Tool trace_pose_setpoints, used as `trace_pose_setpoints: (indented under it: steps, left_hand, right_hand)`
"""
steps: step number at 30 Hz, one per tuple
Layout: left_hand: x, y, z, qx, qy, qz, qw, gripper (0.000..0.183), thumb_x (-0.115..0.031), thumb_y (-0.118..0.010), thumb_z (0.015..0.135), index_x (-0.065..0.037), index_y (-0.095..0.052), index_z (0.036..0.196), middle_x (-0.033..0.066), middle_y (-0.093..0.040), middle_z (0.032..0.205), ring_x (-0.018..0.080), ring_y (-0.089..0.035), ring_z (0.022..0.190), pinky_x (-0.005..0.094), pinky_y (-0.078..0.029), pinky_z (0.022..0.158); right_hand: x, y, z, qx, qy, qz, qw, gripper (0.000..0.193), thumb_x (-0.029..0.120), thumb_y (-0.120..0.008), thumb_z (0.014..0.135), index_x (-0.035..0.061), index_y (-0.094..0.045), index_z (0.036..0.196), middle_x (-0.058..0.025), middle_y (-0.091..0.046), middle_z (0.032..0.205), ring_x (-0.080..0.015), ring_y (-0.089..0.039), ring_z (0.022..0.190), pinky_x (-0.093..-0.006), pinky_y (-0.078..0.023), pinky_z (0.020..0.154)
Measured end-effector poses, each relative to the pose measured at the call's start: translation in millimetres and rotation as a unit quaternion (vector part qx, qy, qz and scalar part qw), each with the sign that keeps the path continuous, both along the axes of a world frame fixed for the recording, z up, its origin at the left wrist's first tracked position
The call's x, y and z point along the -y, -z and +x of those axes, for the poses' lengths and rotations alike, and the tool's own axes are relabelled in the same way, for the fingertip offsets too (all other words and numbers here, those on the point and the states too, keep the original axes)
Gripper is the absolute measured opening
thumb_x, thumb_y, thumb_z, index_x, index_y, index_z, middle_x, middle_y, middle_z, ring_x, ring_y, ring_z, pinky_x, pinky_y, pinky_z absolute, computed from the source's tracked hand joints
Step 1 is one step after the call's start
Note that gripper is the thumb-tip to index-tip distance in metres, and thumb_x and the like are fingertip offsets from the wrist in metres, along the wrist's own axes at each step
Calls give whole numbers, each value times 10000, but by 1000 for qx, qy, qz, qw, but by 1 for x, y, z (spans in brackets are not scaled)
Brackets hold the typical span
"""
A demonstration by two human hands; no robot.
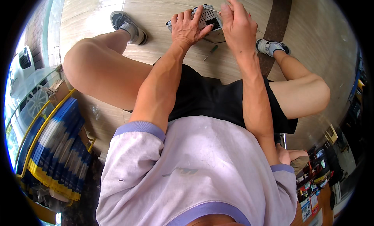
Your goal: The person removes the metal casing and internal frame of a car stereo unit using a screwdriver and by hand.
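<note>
On the floor between my feet sits a perforated silver metal case (205, 16), with a dark opening near its right end. My left hand (186, 29) grips it from the near side, fingers over its top and thumb stretched toward the dark opening. Just right of the case, my right hand (238, 27) is closed, thumb against the fingers. A thin, pale rod seems to run left from that hand over the case; its grip is hidden inside the fingers, so its kind is unclear. A small screwdriver (210, 53) with a dark green handle lies on the floor nearer to me.
My shoes (128, 27) stand wide apart on pale tiles (156, 4), crossed by a dark brown strip (277, 19). At the left is a yellow rack (43, 109) of blue, white and yellow packages (58, 148). A cluttered wooden counter (321, 204) stands lower right.
</note>
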State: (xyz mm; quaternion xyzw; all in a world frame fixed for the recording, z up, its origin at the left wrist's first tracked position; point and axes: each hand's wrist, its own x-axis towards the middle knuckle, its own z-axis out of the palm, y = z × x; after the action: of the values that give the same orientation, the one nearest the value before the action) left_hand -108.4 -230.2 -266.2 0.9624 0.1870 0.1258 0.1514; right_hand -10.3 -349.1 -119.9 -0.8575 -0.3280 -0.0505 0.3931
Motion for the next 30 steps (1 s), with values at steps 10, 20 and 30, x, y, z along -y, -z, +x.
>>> trace_pose_setpoints:
  steps: [10, 20, 30]
  left_hand:
    - [-1, 4, -1, 18, 3, 23, 1000, 794, -749, -587, 825, -246, -542, 1437, 89, -626, 1177, 288, -577, 1054, 495, -373, 999]
    - [3, 3, 0, 14, 13, 15, 1000, 756, -732, -598, 834, -308, -527, 1457, 80, -619, 1213, 292, -576, 1077, 495, -371, 1021]
    - [-1, 5, -2, 15, 11, 12, 1000, 757, -739, -594, 830, -317, -532, 1455, 72, -626, 1214, 287, -577, 1072, 486, -368, 1007]
  right_hand:
    - [-32, -51, 32, -70, -49, -283, 955, 455, 350, -508, 982, -7, -744, 828, -313, -669, 784, -469, -696, 797, -529, -564, 751]
    - [-44, -35, 69, 158, -301, -457, 822, 319, 207, -572, 875, -36, -738, 752, -265, -693, 751, -403, -719, 723, -458, -589, 675]
    - [-31, -38, 77, 137, -352, -317, 870, 253, 179, -575, 859, 8, -739, 768, -242, -695, 761, -413, -702, 727, -501, -569, 670]
